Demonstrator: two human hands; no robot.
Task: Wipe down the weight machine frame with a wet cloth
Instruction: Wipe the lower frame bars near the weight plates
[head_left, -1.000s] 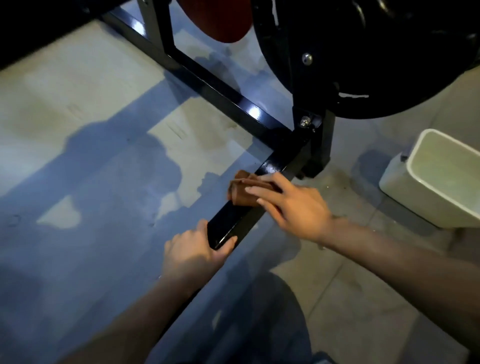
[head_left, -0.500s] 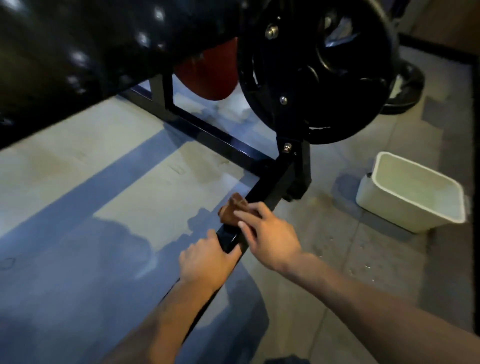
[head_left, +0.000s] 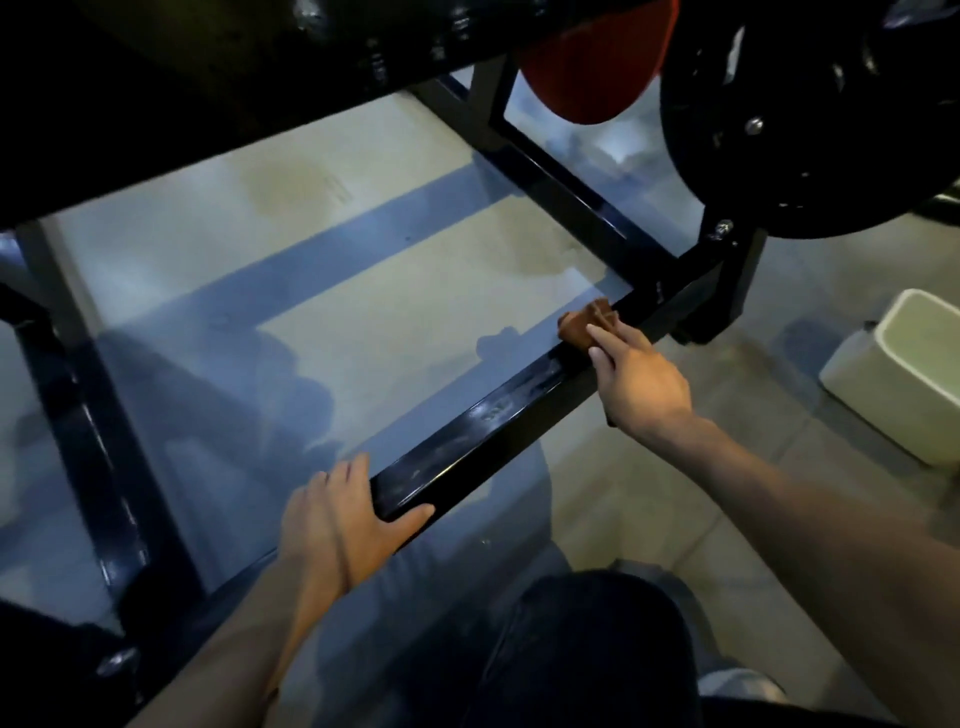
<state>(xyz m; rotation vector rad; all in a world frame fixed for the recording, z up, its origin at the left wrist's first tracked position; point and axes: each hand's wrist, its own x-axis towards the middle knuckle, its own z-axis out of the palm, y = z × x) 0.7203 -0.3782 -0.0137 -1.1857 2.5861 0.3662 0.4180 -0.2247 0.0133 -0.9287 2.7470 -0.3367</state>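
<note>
Gym floor, low angle: the black weight machine frame (head_left: 519, 415) fills the room's centre, its base rails boxing in a patch of pale concrete floor (head_left: 291, 249). A loaded black weight plate (head_left: 810, 130) hangs at upper right w/ a red plate (head_left: 587, 67) behind it, so the person works crouched, reaching under and around the load.

The near base rail (head_left: 483, 431) runs diagonally from lower left to the corner joint at right. Its top face shows streaks & a wet-looking sheen, probably from wiping already done there.

Off to the right, a white plastic tub (head_left: 904, 379) stands on the floor near the rail, apart from it; likely the rinse water, kept w/in arm's reach.

The left hand (head_left: 343, 525) rests on the rail's near end, fingers and thumb spread straight across the top and side, apparently bracing the body rather than clamping.

The right hand (head_left: 639, 379) presses the brown cloth (head_left: 587, 322) flat onto the rail just short of the corner joint, fingers extended on top of it, not curled round. Cloth sits bunched on the rail's top face.
</note>
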